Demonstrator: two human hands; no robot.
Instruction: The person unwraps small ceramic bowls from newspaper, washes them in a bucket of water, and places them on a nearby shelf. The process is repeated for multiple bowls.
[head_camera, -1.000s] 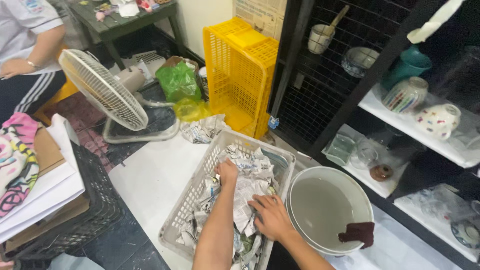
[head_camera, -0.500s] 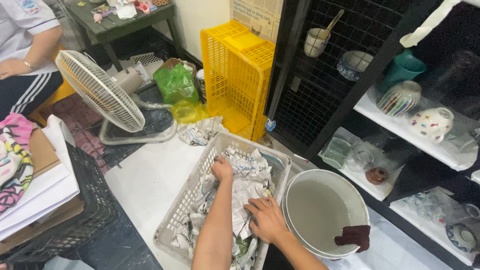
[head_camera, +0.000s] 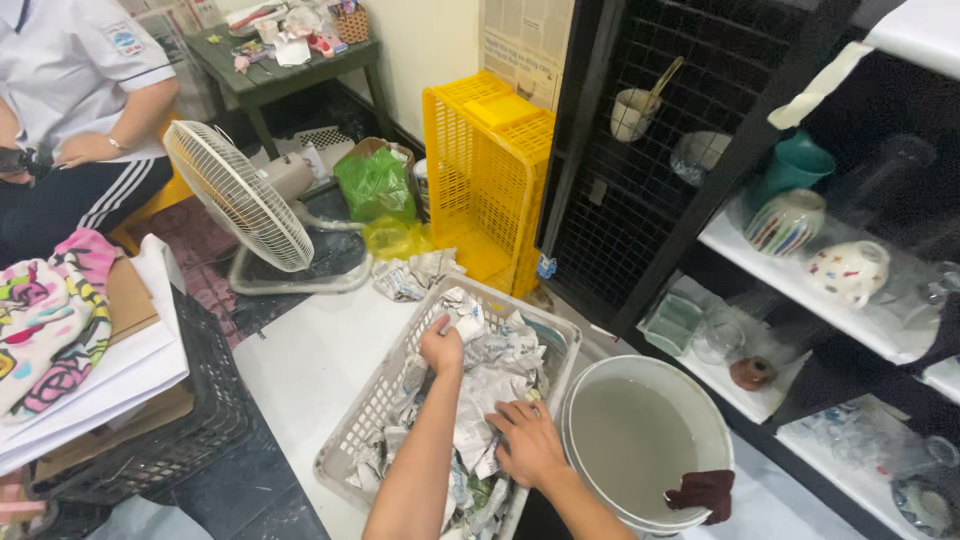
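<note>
Left hand (head_camera: 441, 346) clamped on a wad of crumpled newspaper (head_camera: 462, 312) at the far end of the grey basket (head_camera: 372, 405); right hand (head_camera: 527, 440) spread flat on paper nearer the body. Basket running lengthwise away, white bucket (head_camera: 640, 400) touching its right side, fan (head_camera: 240, 210) beyond left.

Both forearms come in from the bottom edge bare, with no sleeve, glove, watch or ring showing (the upper arms are out of frame). The left hand (head_camera: 442, 347) and right hand (head_camera: 527, 440) have short, unpainted nails.
</note>
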